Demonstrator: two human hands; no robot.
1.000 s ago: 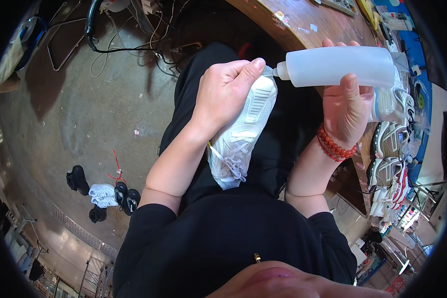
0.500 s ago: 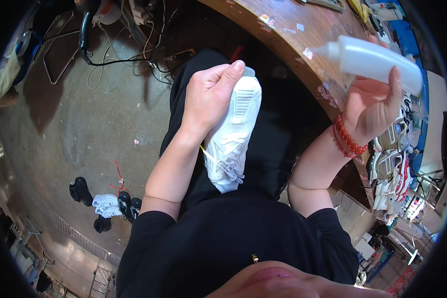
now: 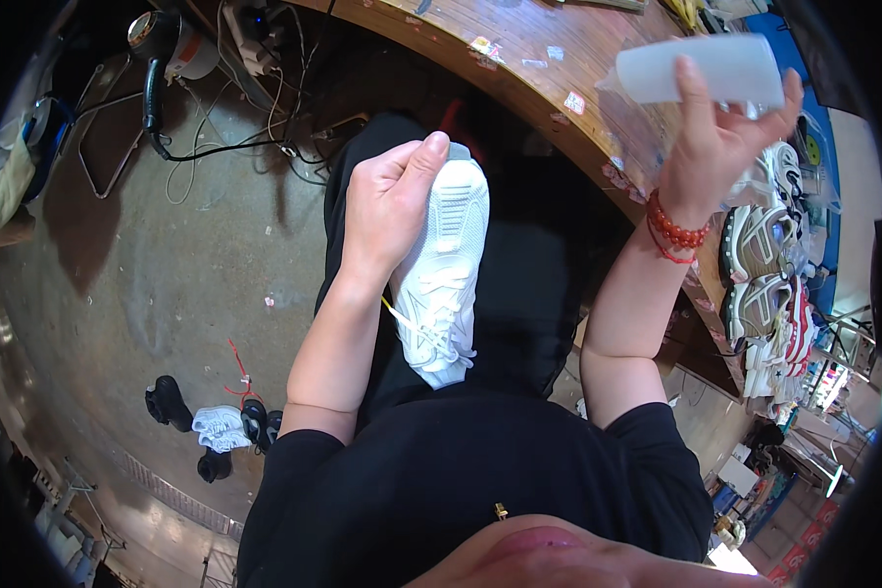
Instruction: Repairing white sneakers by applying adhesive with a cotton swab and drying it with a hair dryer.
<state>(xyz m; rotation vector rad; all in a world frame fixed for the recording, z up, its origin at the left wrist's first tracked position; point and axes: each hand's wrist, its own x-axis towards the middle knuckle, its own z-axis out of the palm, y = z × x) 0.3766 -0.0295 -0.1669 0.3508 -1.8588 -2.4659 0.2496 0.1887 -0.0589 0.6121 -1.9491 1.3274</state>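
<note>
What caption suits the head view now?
Left hand gripping a white shoe, right hand holding a translucent bottle.

A shiny brown wooden table (image 3: 529,61) has little scraps of white and pink paper (image 3: 575,102) on it. Near it are tan and white sneakers (image 3: 756,307), beside a red and white striped shoe (image 3: 800,323). On the hard grey floor (image 3: 216,265), black shoes (image 3: 170,403) and white shoes (image 3: 220,428) sit close together near a thin, bent red string (image 3: 237,355).
</note>
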